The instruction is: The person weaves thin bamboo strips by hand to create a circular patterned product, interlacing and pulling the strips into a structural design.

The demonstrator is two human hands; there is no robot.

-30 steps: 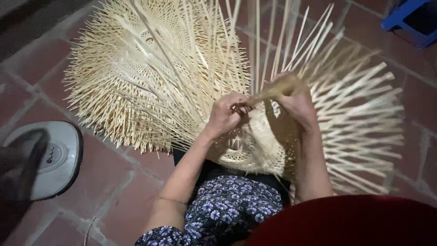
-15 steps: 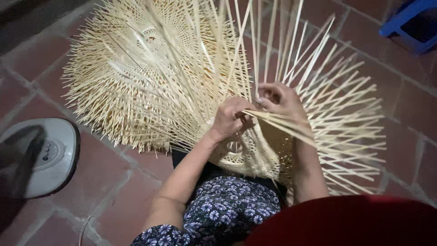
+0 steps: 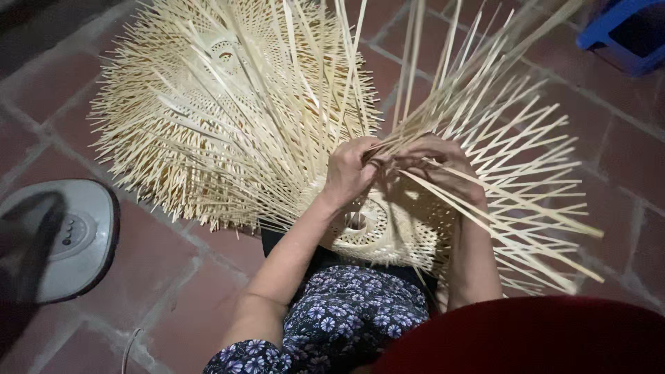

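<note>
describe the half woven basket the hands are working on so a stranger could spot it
On the red tile floor lie two pale woven bamboo pieces. The half woven basket is the nearer one, on the person's lap under the left hand and right hand, its loose strips fanning right.

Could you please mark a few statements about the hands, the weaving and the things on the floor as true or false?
1. Both hands meet among the pale bamboo strips of a half-woven basket. True.
2. The left hand rests flat on the floor. False: it pinches strips close to the right hand.
3. A grey fan base sits on the red tiled floor to the left. True.
4. The blue plastic stool stands by the fan base. False: it is at the top right corner.
5. A second woven piece with loose strip ends lies beyond the hands. True.
</note>
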